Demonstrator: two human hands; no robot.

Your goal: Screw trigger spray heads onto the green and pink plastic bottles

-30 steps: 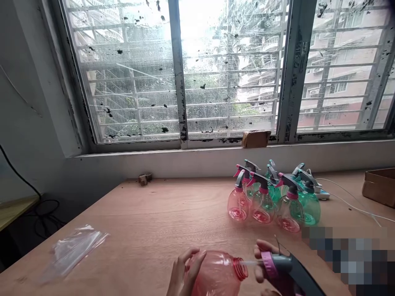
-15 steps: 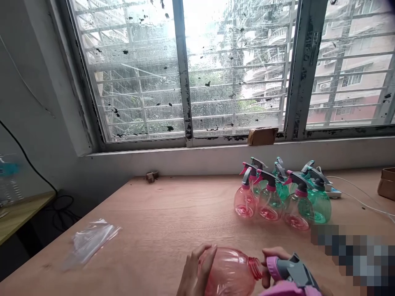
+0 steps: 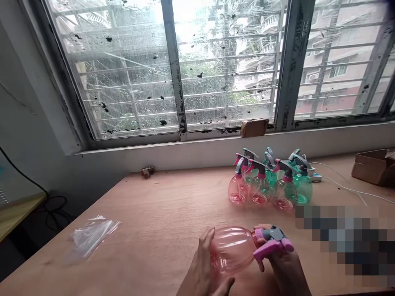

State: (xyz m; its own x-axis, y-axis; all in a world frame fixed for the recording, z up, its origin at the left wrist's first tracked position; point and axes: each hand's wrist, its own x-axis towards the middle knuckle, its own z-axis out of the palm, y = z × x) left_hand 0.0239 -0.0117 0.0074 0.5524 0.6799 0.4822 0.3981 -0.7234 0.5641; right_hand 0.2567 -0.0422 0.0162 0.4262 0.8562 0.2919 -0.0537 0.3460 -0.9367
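A clear pink spray bottle body (image 3: 233, 248) lies on its side above the table's front, its neck pointing right. My left hand (image 3: 202, 263) is wrapped round its base end, the thumb below. At the neck sits a pink and grey trigger spray head (image 3: 273, 240), which my right hand (image 3: 282, 263) holds, with some fingers hidden behind it. The head's collar meets the bottle's mouth; whether it is threaded on I cannot tell.
Several pink and green spray bottles (image 3: 261, 187) stand together at the back right. Clear plastic bags (image 3: 94, 238) lie on the left. A cardboard box (image 3: 372, 168) and a white cable (image 3: 339, 179) are at the far right. A blurred patch (image 3: 348, 242) covers the right front.
The spray head, apart from the bottle's neck before, now meets it. Both hands and the bottle appear higher in view, and the camera has turned slightly right and down.
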